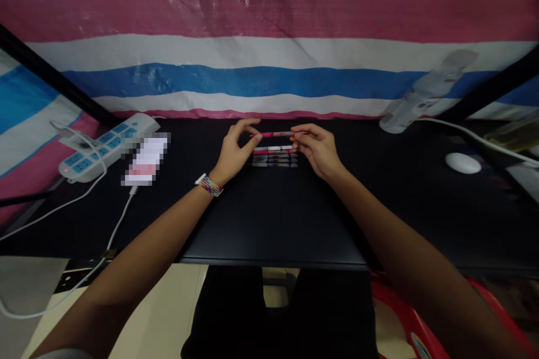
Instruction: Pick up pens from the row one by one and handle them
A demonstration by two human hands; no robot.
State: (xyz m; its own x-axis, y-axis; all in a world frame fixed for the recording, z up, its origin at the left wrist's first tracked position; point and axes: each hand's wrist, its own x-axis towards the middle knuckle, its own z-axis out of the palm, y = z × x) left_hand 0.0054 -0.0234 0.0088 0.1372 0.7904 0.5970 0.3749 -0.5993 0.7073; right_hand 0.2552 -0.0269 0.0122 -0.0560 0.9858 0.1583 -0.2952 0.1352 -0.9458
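Observation:
A red pen with a clear section lies level between my hands, at the far side of a row of pens. My left hand has its thumb at the pen's left end, with the index finger arched above it. The pen's right end is pinched between the thumb and fingers of my right hand. Just nearer to me lie pink-and-white pens, then several clear pens with dark parts, side by side and parallel. My right fingertips partly cover the right ends of the pink-and-white pens.
On the black table, a white power strip and a blurred-out phone with a white cable are at left. A clear bottle and a white mouse are at right. Striped sheeting hangs behind.

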